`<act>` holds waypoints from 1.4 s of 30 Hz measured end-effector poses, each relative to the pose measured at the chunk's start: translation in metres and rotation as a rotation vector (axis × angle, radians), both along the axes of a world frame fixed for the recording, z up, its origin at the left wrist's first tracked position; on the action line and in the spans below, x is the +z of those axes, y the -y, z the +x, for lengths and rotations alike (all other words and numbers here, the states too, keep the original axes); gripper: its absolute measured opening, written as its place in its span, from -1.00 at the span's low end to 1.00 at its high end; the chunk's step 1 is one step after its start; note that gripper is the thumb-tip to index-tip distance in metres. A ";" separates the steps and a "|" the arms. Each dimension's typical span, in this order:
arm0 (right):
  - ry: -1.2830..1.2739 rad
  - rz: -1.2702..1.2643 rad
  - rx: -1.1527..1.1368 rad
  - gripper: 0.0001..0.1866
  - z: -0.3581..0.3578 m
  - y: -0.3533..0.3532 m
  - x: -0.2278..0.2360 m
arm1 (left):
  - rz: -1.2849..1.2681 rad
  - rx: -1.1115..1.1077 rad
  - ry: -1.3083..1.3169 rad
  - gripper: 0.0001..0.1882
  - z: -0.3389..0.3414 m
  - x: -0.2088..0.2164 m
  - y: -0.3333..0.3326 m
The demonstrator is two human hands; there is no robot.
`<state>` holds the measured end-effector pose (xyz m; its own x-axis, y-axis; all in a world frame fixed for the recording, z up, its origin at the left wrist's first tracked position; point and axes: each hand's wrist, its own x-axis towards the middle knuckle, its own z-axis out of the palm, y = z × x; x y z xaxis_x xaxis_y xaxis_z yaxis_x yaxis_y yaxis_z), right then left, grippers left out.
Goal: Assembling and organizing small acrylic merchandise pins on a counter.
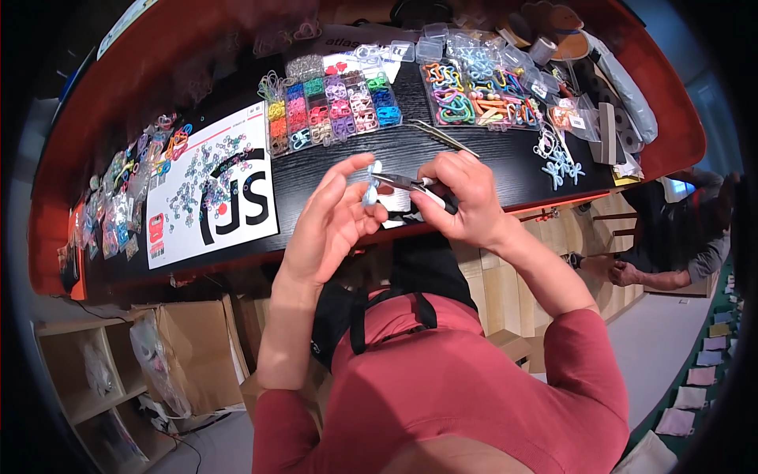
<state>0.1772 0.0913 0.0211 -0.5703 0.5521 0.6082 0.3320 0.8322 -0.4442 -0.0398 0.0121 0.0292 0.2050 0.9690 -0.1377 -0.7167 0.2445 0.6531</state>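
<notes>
Near the table's front edge, my left hand (pixel 332 225) pinches a small light blue charm-like piece (pixel 369 194) between thumb and fingertips; its exact kind is too small to tell. My right hand (pixel 466 193) is wrapped round a pair of pliers (pixel 401 182) with white handles and dark metal jaws. The jaw tips point left and meet the light blue piece, partly covered by my left fingers. Just behind my right hand, metal tweezers (pixel 446 138) lie on the black table (pixel 316 170).
A white printed sheet (pixel 178 225) with scattered small rings lies left. Compartment boxes of coloured clips (pixel 341 110) and bent pieces (pixel 450 95) stand at the back. Bagged parts (pixel 118 205) line the left; light blue flower-shaped charms (pixel 560 168) lie right. Another person (pixel 671 237) is far right.
</notes>
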 end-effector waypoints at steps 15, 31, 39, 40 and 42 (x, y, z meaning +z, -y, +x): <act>-0.044 -0.077 -0.180 -0.75 -0.005 0.001 0.008 | 0.519 0.927 -1.134 -0.78 0.046 -0.020 -0.026; -0.108 -0.174 -0.285 -0.70 -0.016 0.019 -0.005 | 0.527 0.906 -0.929 -0.79 0.052 -0.045 -0.033; -0.187 -0.331 -0.247 -0.76 -0.019 0.007 -0.004 | 0.656 0.973 -1.024 -0.77 0.045 -0.043 -0.055; -0.200 -0.354 -0.227 -0.75 -0.020 0.005 -0.004 | 0.627 0.939 -0.963 -0.76 0.045 -0.040 -0.053; -0.128 -0.437 -0.175 -0.76 -0.014 0.004 -0.005 | 0.559 0.831 -0.912 -0.80 0.040 -0.041 -0.043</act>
<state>0.1633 0.0873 0.0163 -0.3817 0.8524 0.3574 0.3707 0.4954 -0.7856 0.0007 0.0546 -0.0121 -0.4159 0.7311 0.5409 0.2170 -0.4978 0.8397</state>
